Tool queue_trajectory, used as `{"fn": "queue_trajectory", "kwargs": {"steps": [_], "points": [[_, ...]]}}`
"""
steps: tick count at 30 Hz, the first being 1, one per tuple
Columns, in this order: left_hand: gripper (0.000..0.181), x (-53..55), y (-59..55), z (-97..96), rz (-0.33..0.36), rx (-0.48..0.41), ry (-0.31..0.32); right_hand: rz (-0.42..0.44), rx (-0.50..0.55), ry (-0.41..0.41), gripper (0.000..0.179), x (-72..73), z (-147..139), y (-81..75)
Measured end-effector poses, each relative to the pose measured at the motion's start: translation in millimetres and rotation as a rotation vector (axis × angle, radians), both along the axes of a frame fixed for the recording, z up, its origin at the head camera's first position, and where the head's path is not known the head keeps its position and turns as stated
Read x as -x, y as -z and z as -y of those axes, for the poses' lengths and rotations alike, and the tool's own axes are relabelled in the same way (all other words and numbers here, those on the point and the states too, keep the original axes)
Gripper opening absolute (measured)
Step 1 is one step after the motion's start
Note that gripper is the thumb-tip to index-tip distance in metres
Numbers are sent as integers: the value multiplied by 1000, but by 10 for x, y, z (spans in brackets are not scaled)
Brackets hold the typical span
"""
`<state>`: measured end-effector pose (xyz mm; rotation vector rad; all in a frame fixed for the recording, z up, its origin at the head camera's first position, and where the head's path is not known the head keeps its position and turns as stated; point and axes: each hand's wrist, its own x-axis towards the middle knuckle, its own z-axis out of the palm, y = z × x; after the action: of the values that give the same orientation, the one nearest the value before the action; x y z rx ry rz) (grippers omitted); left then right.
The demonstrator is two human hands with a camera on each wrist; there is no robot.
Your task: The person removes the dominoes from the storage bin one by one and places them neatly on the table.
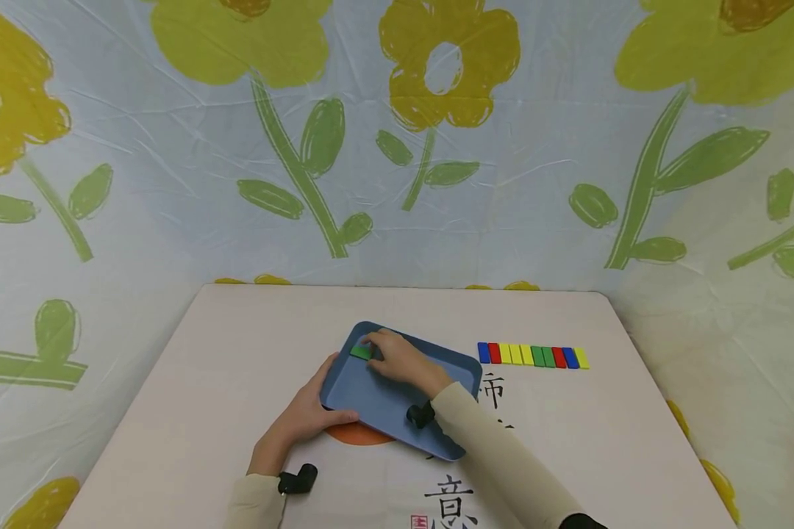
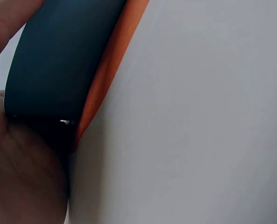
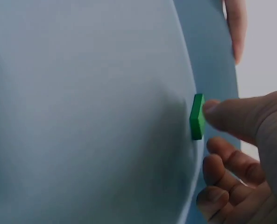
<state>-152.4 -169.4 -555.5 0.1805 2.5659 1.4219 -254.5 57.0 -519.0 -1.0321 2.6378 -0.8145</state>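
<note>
A blue tray (image 1: 397,397) sits at an angle on the table, its left end held by my left hand (image 1: 307,408). The left thumb lies along the near rim and the fingers reach up the left side; the left wrist view shows the palm against the tray's dark underside (image 2: 63,60). Inside the tray, by the left wall, is one green tile (image 3: 197,116). My right hand (image 1: 400,360) hovers over it. In the right wrist view the thumb tip (image 3: 212,108) is right beside the tile, while the bent fingers (image 3: 217,172) stay apart from it.
A row of red, blue, yellow and green tiles (image 1: 532,355) lies right of the tray. Beneath the tray an orange round shape (image 1: 360,435) shows on the table (image 1: 192,441). Black characters (image 1: 451,499) are on the surface. A flowered cloth (image 1: 503,220) stands behind.
</note>
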Motion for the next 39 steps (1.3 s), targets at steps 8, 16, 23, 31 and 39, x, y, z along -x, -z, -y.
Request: {"fn": "queue_trajectory", "kwargs": {"steps": [8, 16, 23, 31, 39], "points": [[119, 12, 25, 7, 6, 11, -2, 14, -18, -13, 46, 70, 58, 79], [118, 5, 35, 4, 24, 11, 5, 29, -47, -1, 52, 64, 128, 114], [119, 13, 19, 7, 20, 27, 1, 13, -74, 35, 51, 58, 170, 118], [119, 13, 26, 15, 10, 30, -3, 36, -53, 60, 51, 63, 165, 117], [119, 1, 3, 5, 15, 25, -3, 52, -30, 61, 53, 48, 104, 65]]}}
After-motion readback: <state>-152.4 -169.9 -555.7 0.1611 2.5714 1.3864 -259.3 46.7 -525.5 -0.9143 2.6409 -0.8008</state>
